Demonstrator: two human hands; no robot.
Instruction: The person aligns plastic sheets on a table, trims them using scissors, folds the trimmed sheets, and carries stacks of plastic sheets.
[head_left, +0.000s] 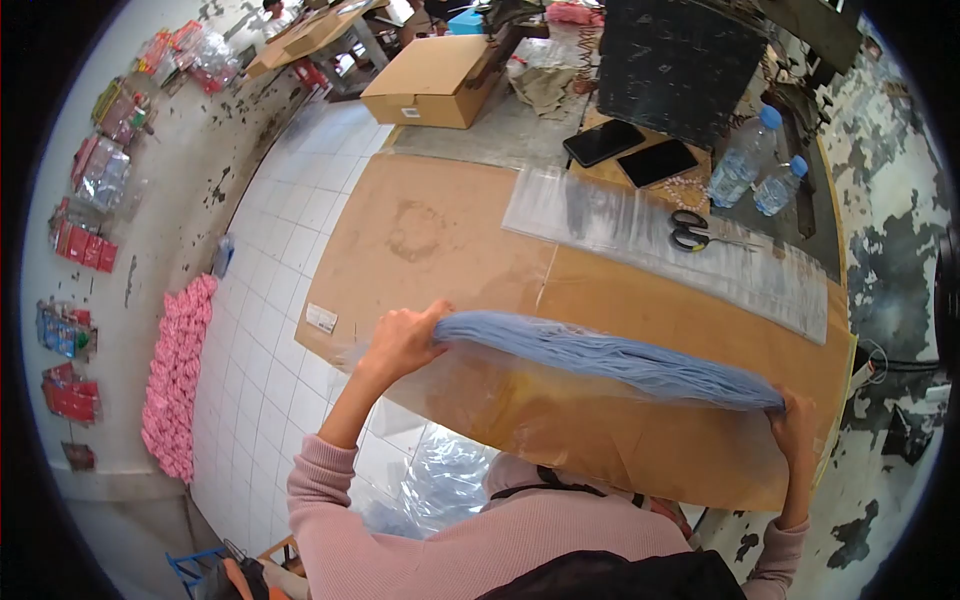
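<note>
A long bundle of thin blue strands [610, 358] stretches across the cardboard-covered table [450, 215], with clear plastic film around or under it. My left hand [408, 335] grips its left end, fingers wrapped round it. At the right end, my right hand [793, 425] is closed on the bundle too. Beyond the bundle lies a stack of clear plastic sleeves [640, 235], with black-handled scissors [690, 232] on top of it.
Two dark phones [604, 143], a beaded string [685, 190] and two water bottles [742, 160] stand or lie at the back right. A cardboard box [430, 80] sits at the back. Pink bundles [180, 375] lie by the left wall.
</note>
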